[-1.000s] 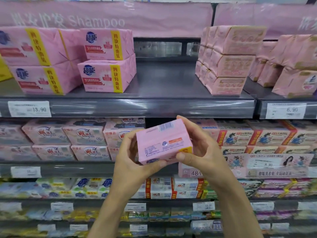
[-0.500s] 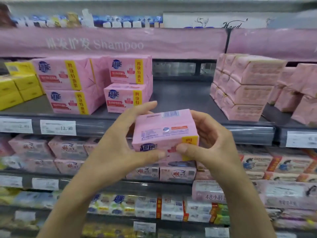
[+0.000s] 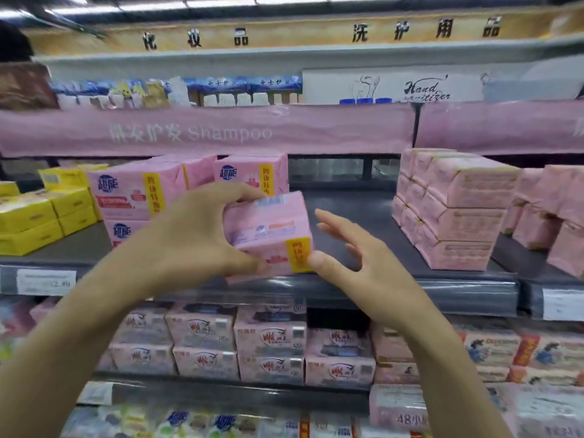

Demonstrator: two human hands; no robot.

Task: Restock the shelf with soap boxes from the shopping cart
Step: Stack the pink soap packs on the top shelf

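The left hand (image 3: 196,235) grips a pink soap box (image 3: 268,229), its fingers (image 3: 234,192) curled over the top edge and the thumb pressed under the lower front face. The box sits tilted at the front lip of the dark shelf (image 3: 347,213); whether it rests on the shelf or hangs just above it cannot be told. The right hand (image 3: 363,263) is loose and spread, its fingers (image 3: 335,221) straight and apart from the box, with only the thumb tip touching the yellow band at the near right corner. Just behind the left fingers stands a stack of matching pink boxes (image 3: 136,191), and further out on that side lie yellow boxes (image 3: 38,216). Beyond the right fingers, across a bare stretch of shelf, stand paler pink packs (image 3: 455,210). Above both hands runs a pink banner (image 3: 316,131) reading "Shampoo". Below the wrists, a lower shelf holds rows of pink soap packs (image 3: 268,343), blurred.
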